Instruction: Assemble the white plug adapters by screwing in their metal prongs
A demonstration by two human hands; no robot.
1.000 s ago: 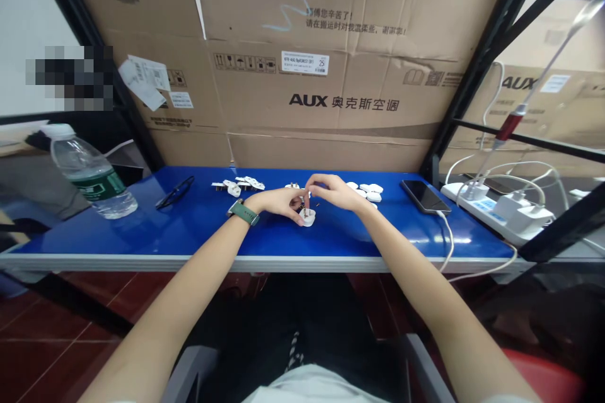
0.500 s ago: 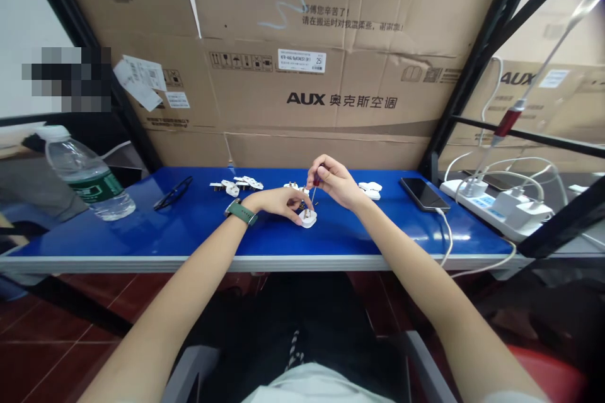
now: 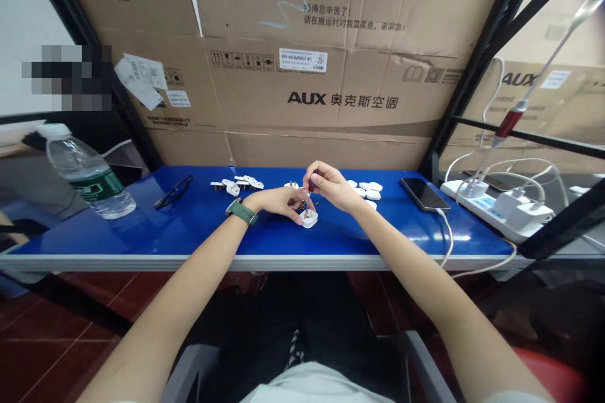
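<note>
On the large brown cardboard carton [image 3: 331, 75] behind the blue table, "AUX 奥克斯空调" is printed in dark letters; a line of smaller Chinese print is carried above. "25" is read on its white barcode label [image 3: 303, 60]. "AUX" is repeated on the second brown carton [image 3: 543, 85] at right.

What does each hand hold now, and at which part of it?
The right hand holds a small screwdriver by its handle, tip down on the white plug. The left hand steadies this plug at its side.
</note>
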